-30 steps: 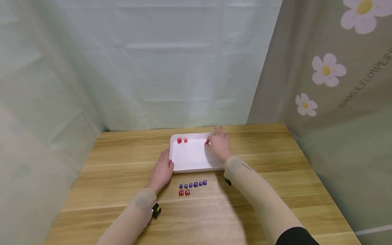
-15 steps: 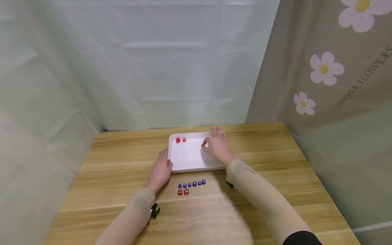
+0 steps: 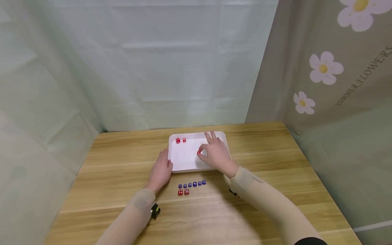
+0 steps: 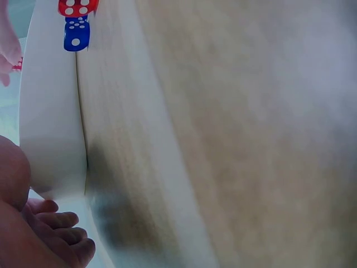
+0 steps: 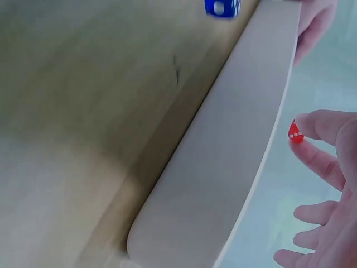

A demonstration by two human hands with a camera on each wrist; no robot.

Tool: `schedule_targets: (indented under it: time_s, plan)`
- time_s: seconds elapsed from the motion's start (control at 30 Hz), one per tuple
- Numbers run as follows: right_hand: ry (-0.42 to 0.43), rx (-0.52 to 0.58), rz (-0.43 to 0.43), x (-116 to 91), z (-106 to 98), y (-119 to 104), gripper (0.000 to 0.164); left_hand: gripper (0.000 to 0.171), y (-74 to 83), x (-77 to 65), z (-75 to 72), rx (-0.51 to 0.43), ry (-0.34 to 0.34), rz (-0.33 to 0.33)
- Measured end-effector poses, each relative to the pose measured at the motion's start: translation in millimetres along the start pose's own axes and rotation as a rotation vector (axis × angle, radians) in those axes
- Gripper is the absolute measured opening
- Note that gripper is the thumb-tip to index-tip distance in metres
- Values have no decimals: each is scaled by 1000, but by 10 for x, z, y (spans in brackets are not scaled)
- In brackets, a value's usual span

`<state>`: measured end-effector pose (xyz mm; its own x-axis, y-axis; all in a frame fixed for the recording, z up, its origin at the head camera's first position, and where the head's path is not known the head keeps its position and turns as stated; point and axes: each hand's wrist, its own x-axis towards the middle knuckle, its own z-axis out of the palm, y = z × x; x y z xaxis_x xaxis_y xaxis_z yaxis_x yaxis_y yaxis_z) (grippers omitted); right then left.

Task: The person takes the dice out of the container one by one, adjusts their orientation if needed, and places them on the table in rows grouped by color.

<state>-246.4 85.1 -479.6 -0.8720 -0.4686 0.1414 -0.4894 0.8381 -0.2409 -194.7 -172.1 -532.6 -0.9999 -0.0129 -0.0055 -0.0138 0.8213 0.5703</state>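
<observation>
Over the white tray (image 3: 186,166), my right hand (image 3: 218,154) pinches a red die (image 3: 198,152) between thumb and index finger, the other fingers spread. That pinched die (image 5: 295,133) shows white pips in the right wrist view. My left hand (image 3: 160,173) rests along the tray's left side, fingers extended and thumb near the front left corner. Two more red dice (image 3: 178,140) lie inside the tray at its back left. On the table in front of the tray runs a row of several blue dice (image 3: 194,184), with two red dice (image 3: 180,192) just nearer.
The wooden table (image 3: 263,217) ends at a back edge close behind the tray. Pale curtain sheets (image 3: 171,68) hang behind and to the left, and a flower-printed sheet (image 3: 324,112) hangs on the right.
My right hand has moved left and nearer within the tray, carrying the pinched red die from the right part toward the middle. The left hand stays at the tray's side.
</observation>
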Motion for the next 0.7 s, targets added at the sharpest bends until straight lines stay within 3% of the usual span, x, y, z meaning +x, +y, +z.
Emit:
schedule_targets:
  time_s: [0.27, 0.7]
  plan:
    - [3, 28, -105, -319, -50, -140, 18, 61, 30, -9, 0, -9, 0, -6]
    - [-32, 36, -254, -780, 80, -330, 13, 61, 48, -8, 13, -1, -3, -10]
